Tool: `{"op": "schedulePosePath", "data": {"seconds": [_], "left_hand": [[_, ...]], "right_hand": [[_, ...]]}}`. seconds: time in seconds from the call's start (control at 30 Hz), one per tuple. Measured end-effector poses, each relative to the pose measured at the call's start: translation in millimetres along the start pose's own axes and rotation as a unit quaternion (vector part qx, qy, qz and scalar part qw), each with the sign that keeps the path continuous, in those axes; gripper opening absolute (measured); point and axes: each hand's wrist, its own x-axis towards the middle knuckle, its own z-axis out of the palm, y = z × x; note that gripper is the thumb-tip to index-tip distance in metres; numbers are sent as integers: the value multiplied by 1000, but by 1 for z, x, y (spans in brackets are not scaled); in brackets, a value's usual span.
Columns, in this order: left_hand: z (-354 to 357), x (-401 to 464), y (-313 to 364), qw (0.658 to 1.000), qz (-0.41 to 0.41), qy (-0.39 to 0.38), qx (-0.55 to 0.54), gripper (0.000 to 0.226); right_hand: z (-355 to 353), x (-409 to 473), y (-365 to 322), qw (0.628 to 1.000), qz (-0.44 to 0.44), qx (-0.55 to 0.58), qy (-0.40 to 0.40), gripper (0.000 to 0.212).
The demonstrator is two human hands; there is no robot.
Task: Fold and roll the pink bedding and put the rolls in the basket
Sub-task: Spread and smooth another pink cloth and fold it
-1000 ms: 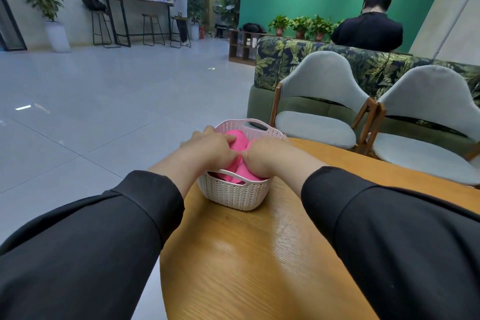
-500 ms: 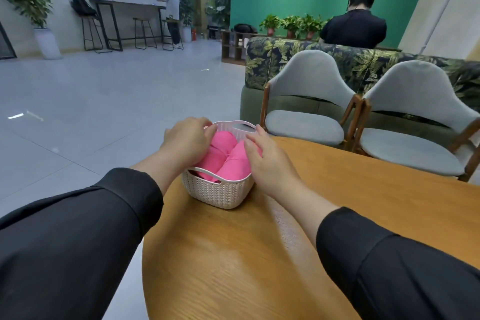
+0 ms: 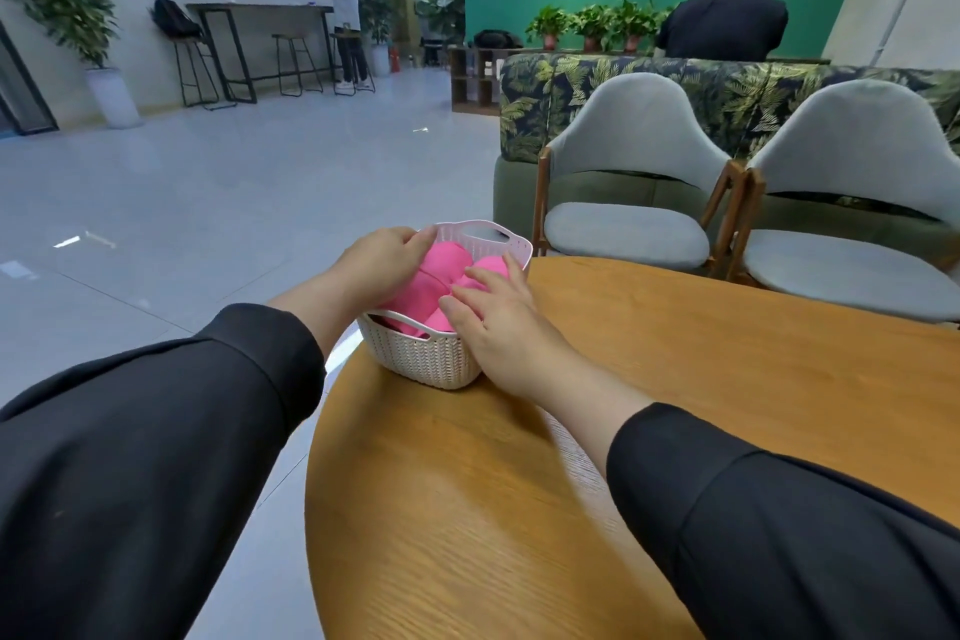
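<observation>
At the far left edge of the table (image 3: 675, 431), my left hand (image 3: 382, 261) reaches over the left rim of the basket (image 3: 422, 363). Its fingers curl down across the rim and onto the nearer-left pink roll (image 3: 423, 288), so that grip closes lightly against the fabric; I cannot tell whether the thumb, hidden beneath, pinches anything. My right hand (image 3: 498, 322) lies on the basket's right side with fingers nearly straight and spread, the fingertips resting on the second pink roll (image 3: 480, 270) and the palm against the near-right rim. That grip is flat and slack, pressing rather than clasping.

Both rolls sit inside the basket, side by side and touching, their rounded tops rising above the rim. The basket is pale, woven-patterned plastic with a cut-out handle at its far end, and it stands upright on the wood just beside the table's curved left edge. Black sleeves cover both my forearms up to the wrists.

Beyond the far edge of the table stand two grey upholstered chairs (image 3: 634, 182) with wooden frames, backed by a leaf-patterned sofa (image 3: 727, 88). A person in black (image 3: 722, 21) sits behind it, facing away, and another person (image 3: 343, 16) stands at a tall counter across the grey floor.
</observation>
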Motion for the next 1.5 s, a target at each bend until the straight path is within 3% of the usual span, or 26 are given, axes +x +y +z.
{"op": "schedulePosePath", "data": {"seconds": [0.1,0.23,0.4,0.57,0.73,0.83,0.97,1.2,1.37,1.5], "left_hand": [[1,2,0,1000,7,-8,22,56],[-1,-2,15,995,25,84,54,49],[21,-48,101,963,190,188,-40,34],[106,-105,191,955,242,106,-132,34],[204,-165,264,961,217,-11,-172,37],[255,-198,304,959,216,-79,-165,37],[303,-237,356,949,232,-142,-158,40],[349,-275,435,940,257,-182,-130,42],[373,-279,464,933,285,-198,-95,45],[393,-270,476,917,341,-207,-26,45]], "right_hand": [[4,2,1,1000,-1,-2,13,57],[-1,-5,-1,999,-17,9,29,57],[-21,-46,17,984,-31,109,139,40],[-72,-132,67,972,54,135,186,34],[-127,-248,146,967,172,32,187,47],[-160,-325,189,948,244,-37,200,44],[-199,-399,223,930,276,-86,227,42],[-248,-469,265,899,322,-110,276,41],[-269,-482,289,894,323,-113,288,39],[-292,-489,317,869,345,-172,309,43]]}}
